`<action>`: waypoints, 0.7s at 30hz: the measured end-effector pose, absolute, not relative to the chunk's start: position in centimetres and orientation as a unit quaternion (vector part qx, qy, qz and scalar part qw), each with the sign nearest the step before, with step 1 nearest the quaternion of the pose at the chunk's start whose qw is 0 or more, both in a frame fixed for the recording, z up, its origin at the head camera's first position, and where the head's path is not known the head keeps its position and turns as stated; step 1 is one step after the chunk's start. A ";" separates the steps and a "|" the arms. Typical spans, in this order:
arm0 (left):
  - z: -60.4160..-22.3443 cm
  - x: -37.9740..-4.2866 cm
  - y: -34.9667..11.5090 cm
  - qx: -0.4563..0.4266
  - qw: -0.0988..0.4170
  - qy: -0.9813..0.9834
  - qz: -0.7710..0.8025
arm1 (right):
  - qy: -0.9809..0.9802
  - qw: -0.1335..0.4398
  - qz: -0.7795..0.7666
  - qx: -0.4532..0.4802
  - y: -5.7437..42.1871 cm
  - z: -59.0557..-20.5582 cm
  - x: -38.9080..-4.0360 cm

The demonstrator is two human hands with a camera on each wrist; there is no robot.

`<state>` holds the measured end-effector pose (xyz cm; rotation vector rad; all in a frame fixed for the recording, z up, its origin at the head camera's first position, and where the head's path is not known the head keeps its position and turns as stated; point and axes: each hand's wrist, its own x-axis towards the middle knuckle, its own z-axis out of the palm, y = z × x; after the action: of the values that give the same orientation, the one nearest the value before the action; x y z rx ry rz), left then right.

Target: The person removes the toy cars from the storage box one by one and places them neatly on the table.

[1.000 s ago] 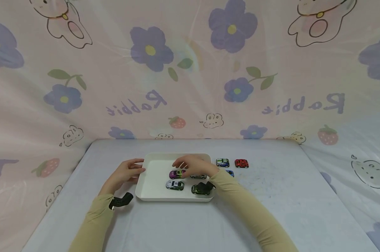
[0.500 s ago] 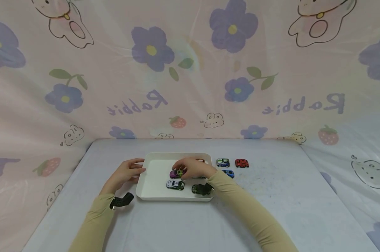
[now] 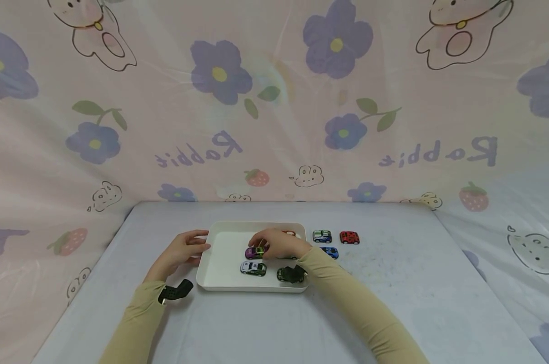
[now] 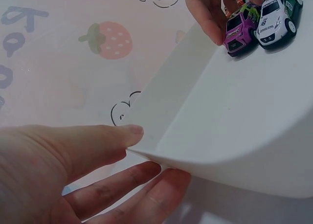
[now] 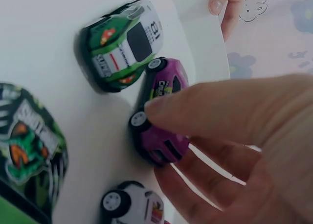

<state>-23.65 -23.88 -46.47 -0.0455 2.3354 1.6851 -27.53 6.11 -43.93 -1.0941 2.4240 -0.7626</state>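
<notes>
My left hand [image 3: 181, 253] holds the left rim of a white tray [image 3: 220, 282]; in the left wrist view the thumb [image 4: 129, 133] lies over the rim and the fingers are beneath it. Inside the tray my right hand [image 3: 281, 243] pinches a purple toy car [image 5: 168, 141], thumb on one side and fingers on the other. Close by stands a white and green toy car [image 5: 128, 43]. A camouflage-green toy car [image 3: 282, 274] sits partly under the right wrist's camera. Behind the right hand shows a bit of an orange-red toy car [image 3: 290, 233].
To the right of the tray, on the white table [image 3: 393, 303], stand a white, green and blue toy car [image 3: 322, 236], a red toy car [image 3: 349, 237] and a blue toy car [image 3: 331, 252], partly behind the right sleeve. A patterned curtain [image 3: 274, 111] hangs behind.
My right hand has shifted slightly and its fingers have come in around the purple toy car. More of the orange-red and blue toy cars shows. The left hand stays at the tray's rim.
</notes>
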 end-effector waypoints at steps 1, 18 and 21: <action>-46.5 -23.6 -23.9 -0.015 0.131 0.805 0.579 | 0.861 0.188 -0.272 -0.387 6.1 -44.0 -27.5; -46.2 -23.4 -23.7 -0.016 0.129 0.805 0.579 | 0.876 0.172 -0.239 -0.383 5.8 -43.8 -27.5; -46.3 -23.4 -23.7 -0.017 0.127 0.804 0.580 | 0.876 0.169 -0.232 -0.387 5.8 -43.8 -27.6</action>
<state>-23.40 -23.72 -46.32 -0.0492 2.3413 1.6879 -27.58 5.82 -43.77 -1.1012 2.4902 -0.6607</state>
